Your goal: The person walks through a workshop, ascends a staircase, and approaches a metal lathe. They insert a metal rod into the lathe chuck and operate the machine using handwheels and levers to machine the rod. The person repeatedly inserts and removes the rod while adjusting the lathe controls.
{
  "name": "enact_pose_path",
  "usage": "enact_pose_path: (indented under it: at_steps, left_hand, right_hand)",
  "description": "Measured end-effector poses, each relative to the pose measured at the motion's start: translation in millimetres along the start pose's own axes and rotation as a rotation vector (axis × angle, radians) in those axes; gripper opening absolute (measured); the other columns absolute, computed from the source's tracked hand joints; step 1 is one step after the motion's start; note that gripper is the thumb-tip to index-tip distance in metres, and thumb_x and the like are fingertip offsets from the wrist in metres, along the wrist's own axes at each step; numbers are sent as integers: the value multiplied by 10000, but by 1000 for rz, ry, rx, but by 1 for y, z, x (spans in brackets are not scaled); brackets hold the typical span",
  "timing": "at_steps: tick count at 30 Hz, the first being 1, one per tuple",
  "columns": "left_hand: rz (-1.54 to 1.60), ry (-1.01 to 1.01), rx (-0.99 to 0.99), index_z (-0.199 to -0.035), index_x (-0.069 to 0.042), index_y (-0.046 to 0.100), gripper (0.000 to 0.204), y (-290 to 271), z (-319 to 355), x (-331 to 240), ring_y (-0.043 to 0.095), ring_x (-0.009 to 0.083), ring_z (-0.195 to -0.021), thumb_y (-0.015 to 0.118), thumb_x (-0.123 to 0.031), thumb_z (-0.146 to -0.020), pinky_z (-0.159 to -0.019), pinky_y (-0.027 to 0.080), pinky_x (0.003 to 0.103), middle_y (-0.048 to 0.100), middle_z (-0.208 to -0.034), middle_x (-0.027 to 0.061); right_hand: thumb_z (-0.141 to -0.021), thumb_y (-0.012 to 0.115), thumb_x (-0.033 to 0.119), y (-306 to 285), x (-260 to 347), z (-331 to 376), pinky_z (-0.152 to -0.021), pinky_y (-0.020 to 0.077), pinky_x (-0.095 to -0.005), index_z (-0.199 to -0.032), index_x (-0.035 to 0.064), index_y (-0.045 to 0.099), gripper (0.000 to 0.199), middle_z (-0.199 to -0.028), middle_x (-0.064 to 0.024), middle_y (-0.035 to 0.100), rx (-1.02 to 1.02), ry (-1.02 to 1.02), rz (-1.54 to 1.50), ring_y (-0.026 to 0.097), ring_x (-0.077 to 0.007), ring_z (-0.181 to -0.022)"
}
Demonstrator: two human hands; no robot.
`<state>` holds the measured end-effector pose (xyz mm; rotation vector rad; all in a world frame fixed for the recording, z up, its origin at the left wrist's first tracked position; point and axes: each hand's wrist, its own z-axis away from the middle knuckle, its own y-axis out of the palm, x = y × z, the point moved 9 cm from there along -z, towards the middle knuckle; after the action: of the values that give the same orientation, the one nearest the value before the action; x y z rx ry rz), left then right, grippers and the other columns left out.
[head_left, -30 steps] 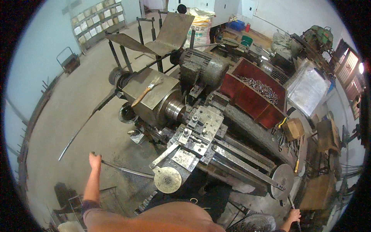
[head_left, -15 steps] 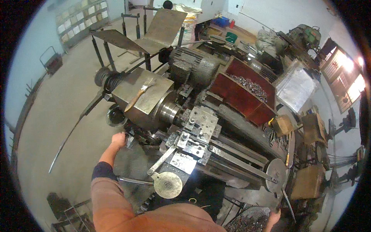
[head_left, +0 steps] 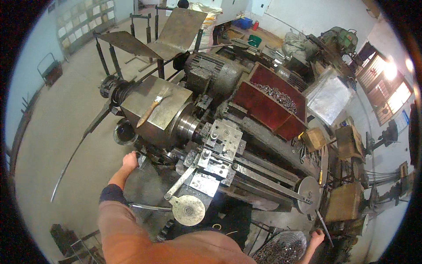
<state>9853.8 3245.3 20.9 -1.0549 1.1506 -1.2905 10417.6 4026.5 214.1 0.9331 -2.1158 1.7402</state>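
Observation:
My left hand (head_left: 129, 160) is closed beside the front of a lathe's headstock (head_left: 151, 103), at a metal part there; what its fingers grip is hidden. Low on the right, my right hand (head_left: 317, 238) is curled, close to the metal handle rod (head_left: 324, 226) of a round disc (head_left: 308, 195). I cannot make out anything in its fingers or whether it touches the rod. Beside that wrist sits a round basket (head_left: 300, 234) full of small dark metal pieces. Between my arms are the tool slide (head_left: 226, 136) with bolted blocks and a round brass-coloured plate (head_left: 188, 210).
A wooden-handled brush (head_left: 149, 111) lies on the headstock. Behind the lathe bed stands a dark red tray (head_left: 257, 105) holding many small metal parts. Hand tools (head_left: 313, 156) lie at the right end. A long lever (head_left: 74, 154) sticks out left over the floor.
My right hand has moved up and to the right, from the basket's rim toward the handle rod. The left hand stays at the headstock front. The whole view has shifted slightly.

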Motion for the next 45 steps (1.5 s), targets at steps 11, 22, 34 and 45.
enact_pose_path:
  at_steps: [11,22,34,45]
  left_hand:
    - [314,-113,122,-1010,-74,556,357,-104,40,26,554,296,-848,555,-268,-710,-720,440,391,584,-919,145]
    - [73,-529,-464,-842,-41,590,419,-212,159,249,551,344,-758,391,-409,-823,-672,429,422,578,-783,188]
    - [132,-737,-466,-747,-55,607,471,-188,242,103,564,347,-700,400,-474,-800,-607,431,437,575,-691,188]
    - [249,-218,-592,-759,-11,580,267,-261,209,30,564,315,-672,539,-275,-767,-588,440,394,581,-711,173]
  right_hand:
    - [-597,501,3,101,347,21,-722,431,-242,-902,-12,604,322,-837,-96,622,486,-769,-384,569,-144,-766]
    - [-524,550,227,223,612,278,-659,471,-329,-708,113,659,242,-690,-136,602,1036,-1357,-184,587,-293,-667]
    - [-498,553,184,255,613,286,-639,475,-342,-623,19,619,217,-648,-200,573,1038,-1251,-53,587,-314,-636]
    - [-502,563,167,173,620,275,-700,462,-323,-720,75,649,252,-787,-122,613,942,-1484,-481,570,-285,-748]
